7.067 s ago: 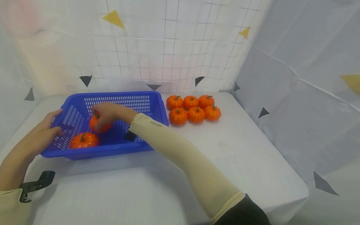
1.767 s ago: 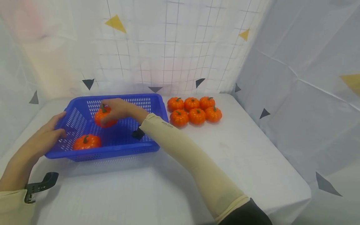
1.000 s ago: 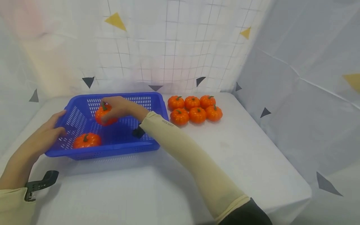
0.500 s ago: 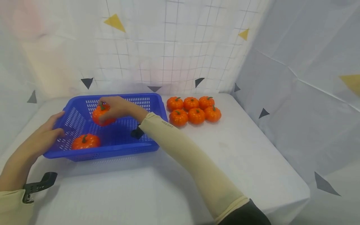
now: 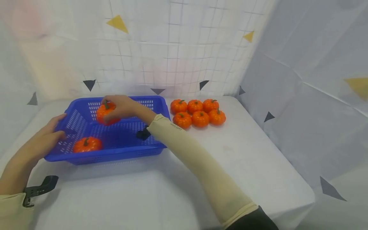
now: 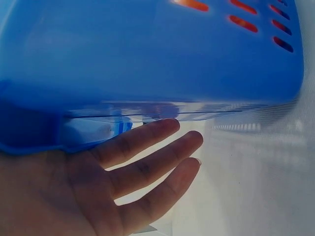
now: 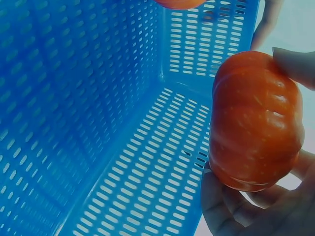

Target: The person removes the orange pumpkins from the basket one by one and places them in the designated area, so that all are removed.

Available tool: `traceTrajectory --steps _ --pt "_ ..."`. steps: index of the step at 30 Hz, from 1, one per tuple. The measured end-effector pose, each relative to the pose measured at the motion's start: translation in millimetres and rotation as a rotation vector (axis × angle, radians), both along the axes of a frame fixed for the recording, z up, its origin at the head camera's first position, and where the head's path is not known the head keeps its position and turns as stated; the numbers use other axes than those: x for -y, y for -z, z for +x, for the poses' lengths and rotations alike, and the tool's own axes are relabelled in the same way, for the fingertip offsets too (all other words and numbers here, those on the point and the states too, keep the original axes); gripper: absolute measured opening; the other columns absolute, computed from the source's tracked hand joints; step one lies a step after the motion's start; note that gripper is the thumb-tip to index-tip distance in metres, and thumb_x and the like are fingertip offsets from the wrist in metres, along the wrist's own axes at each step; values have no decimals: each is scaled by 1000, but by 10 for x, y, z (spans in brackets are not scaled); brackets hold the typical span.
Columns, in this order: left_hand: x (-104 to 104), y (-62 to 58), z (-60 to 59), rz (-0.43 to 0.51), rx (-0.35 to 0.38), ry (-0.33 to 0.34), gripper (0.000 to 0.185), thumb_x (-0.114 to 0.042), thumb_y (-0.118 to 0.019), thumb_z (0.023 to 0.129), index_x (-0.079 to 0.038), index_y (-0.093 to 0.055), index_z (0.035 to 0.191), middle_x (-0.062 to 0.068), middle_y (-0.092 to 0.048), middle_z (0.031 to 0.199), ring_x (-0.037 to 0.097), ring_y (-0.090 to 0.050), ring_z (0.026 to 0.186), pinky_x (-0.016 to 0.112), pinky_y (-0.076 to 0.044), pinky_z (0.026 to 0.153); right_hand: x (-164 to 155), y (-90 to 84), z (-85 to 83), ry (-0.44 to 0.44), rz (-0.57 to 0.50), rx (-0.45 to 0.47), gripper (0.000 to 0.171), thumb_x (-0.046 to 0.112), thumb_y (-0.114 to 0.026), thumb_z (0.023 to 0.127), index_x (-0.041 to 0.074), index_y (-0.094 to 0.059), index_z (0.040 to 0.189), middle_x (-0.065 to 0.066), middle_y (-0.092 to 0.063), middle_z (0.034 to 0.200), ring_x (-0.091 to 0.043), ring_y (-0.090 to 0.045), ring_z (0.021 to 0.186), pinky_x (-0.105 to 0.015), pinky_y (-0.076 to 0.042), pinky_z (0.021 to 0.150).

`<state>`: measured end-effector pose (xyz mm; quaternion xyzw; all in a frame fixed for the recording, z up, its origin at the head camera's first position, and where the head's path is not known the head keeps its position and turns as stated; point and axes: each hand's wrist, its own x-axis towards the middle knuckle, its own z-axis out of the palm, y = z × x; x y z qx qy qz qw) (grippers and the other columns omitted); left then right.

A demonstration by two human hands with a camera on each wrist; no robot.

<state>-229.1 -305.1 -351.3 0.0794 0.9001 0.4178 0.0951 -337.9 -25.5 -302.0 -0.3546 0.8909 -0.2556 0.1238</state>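
Note:
My right hand [image 5: 123, 107] holds a small orange pumpkin [image 5: 104, 113] with a green stem, raised inside the blue perforated basket [image 5: 120, 153]. In the right wrist view the thumb and fingers grip opposite sides of this ribbed pumpkin [image 7: 258, 120], above the basket floor [image 7: 147, 172]. Another pumpkin [image 5: 87, 145] lies in the basket's near left corner. My left hand [image 5: 43, 140] holds the basket's left rim, thumb over the edge. In the left wrist view several fingers of the left hand [image 6: 133, 182] extend beneath the rim, outside the wall.
Several orange pumpkins [image 5: 200, 119] stand in two rows on the white table [image 5: 230, 166], right of the basket. A white gridded sheet [image 5: 187, 48] hangs behind, and a grey sheet [image 5: 310, 80] borders the table's right side.
The right hand has lifted its pumpkin from low in the basket and moved slightly away from me, toward the back wall. The left hand, the basket and the other pumpkins stay nearly as before.

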Motion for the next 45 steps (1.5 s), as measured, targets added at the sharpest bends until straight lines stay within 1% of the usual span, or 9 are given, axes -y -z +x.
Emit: traceTrajectory --steps 3,8,15,20,23,29,35,41,45 --pt "-14 19 -11 5 3 -1 75 -7 -32 105 -6 15 163 41 16 161 72 -1 140 87 -11 104 -49 -2 -8 -2 -13 -4 58 36 -80 86 21 -57 136 5 -61 125 -11 -53 111 -19 -49 85" --pt "-16 39 -13 -8 5 1 76 -6 -34 104 -5 15 163 42 13 160 74 -8 138 87 -20 100 -103 -36 28 -32 -74 27 53 33 -80 87 20 -57 133 4 -62 121 -13 -55 108 -21 -50 85" --pt "-3 -1 -17 -41 -30 6 77 -5 -35 103 -2 13 163 44 9 160 74 -8 138 87 -15 102 -163 -154 109 3 -145 73 57 31 -84 85 23 -59 136 6 -62 121 -10 -57 107 -21 -53 84" --pt "0 -28 -23 -64 -39 9 75 -7 -34 104 -2 13 163 44 7 160 74 -10 137 88 -18 100 -206 -243 151 -2 -153 63 58 32 -83 85 22 -59 137 5 -62 121 -11 -57 107 -21 -53 84" --pt "0 -36 -31 -57 -42 7 75 -8 -33 105 -4 13 163 43 8 160 73 -8 138 88 -16 101 -219 -263 166 -15 -149 47 57 33 -82 86 21 -60 137 4 -62 122 -12 -56 108 -21 -52 85" --pt "-5 -22 1 -37 -26 -4 74 -7 -32 105 -3 13 163 43 10 160 72 -5 140 87 -12 103 -239 -215 171 -35 -104 35 60 38 -81 87 21 -58 140 4 -60 126 -11 -54 111 -21 -50 87" --pt "5 -36 8 -49 -32 -9 73 -9 -32 106 -3 14 163 42 10 160 72 -3 140 87 -11 104 -298 -198 135 -51 -132 17 60 38 -80 88 19 -57 140 2 -61 125 -13 -55 112 -23 -51 88" --pt "4 -10 -12 -33 -11 -4 75 -9 -33 105 -4 14 163 42 11 160 72 -3 140 87 -11 103 -355 -179 124 -21 -125 27 62 41 -80 87 22 -58 141 4 -60 126 -12 -54 113 -22 -50 88" --pt "-4 2 -11 -37 -13 -4 75 -8 -33 105 -4 14 163 42 12 160 71 -1 140 87 -10 103 -384 -164 118 -19 -134 38 62 40 -80 87 21 -58 141 4 -61 126 -12 -54 113 -22 -52 87"
